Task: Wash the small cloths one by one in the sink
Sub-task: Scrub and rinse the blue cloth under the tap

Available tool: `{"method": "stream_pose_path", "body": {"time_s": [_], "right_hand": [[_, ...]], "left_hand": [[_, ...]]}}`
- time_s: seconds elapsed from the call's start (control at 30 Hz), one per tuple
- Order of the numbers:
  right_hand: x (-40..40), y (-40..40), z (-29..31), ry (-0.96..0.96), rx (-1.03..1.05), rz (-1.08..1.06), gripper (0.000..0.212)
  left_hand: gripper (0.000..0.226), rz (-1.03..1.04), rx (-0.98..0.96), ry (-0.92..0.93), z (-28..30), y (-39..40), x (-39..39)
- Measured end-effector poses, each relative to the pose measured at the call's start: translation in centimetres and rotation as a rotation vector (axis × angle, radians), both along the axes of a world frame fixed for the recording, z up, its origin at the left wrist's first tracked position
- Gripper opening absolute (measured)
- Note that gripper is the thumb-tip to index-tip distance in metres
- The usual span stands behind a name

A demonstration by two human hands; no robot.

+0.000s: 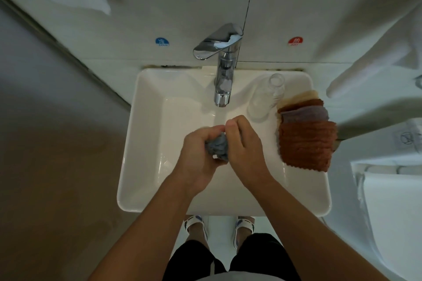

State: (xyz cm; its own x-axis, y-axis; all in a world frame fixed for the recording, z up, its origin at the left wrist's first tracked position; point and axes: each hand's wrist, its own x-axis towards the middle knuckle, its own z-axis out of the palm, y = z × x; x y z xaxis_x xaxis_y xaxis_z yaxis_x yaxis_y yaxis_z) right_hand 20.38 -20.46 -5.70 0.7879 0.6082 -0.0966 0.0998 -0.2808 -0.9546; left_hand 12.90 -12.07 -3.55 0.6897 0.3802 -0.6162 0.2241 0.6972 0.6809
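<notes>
1. The white rectangular sink (146, 143) fills the middle of your view, mounted against a pale tiled wall (137, 18). Both your forearms reach in over its near rim.
2. A white towel (376, 52) hangs at the right edge of your view, above and beside the sink's right side.
3. The stack of small cloths (306, 134) lies draped over the sink's right rim: a rust-brown one on top and nearest you, then a greyish-lilac one, another brown one and a cream one fanned out behind it towards the wall.
4. The chrome faucet (222, 70) stands at the back centre of the sink, its lever pointing left and its spout aimed down at your hands. A thin stream of water seems to fall from it, though it is faint.
5. Your left hand (198, 150) and your right hand (244, 143) meet over the middle of the basin, below the spout. Both have their fingers curled round the bunched cloth between them.
6. A clear glass bottle (267, 98) stands on the back right of the sink, just beside the stack of cloths.
7. The grey cloth (218, 147) is crumpled into a wad, squeezed between your two palms, with only its middle showing.
8. On the wall, a blue cold sticker (162, 42) sits left of the faucet and a red hot sticker (295, 41) right of it.
</notes>
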Motion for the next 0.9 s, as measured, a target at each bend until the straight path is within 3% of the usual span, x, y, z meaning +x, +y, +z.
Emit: {"method": "stream_pose_path", "body": {"time_s": [0.07, 0.17, 0.27, 0.37, 0.5, 0.6, 0.9], "right_hand": [[-0.5, 0.4, 0.0, -0.114, -0.02, -0.037, 0.032], [-1.0, 1.0, -0.1, -0.177, 0.032, -0.088, 0.036], [-0.9, 1.5, 0.0, -0.236, 0.065, -0.067, 0.038], [-0.7, 2.3, -0.2, -0.147, 0.076, -0.051, 0.042], [-0.2, 2.6, -0.4, 0.043, 0.138, -0.085, 0.043], [0.1, 2.4, -0.8, 0.073, 0.156, -0.076, 0.048], [0.3, 3.1, -2.4, 0.135, 0.113, -0.098, 0.049]], "left_hand": [[0.052, -0.027, 0.159, 0.109, 0.2, -0.8, 0.9], [0.036, 0.025, 0.451, 0.25, -0.3, -2.2, 1.9], [0.031, 0.091, 0.428, 0.085, -1.4, -1.8, 1.5], [0.049, 0.157, 0.434, -0.005, -2.1, -1.1, 1.4], [0.048, 0.235, 0.607, 0.021, -2.8, -1.3, 2.2], [0.048, 0.245, 0.707, 0.023, -3.2, -1.6, 2.3], [0.05, 0.199, 0.744, 0.021, -4.3, -0.8, 2.4]]}}
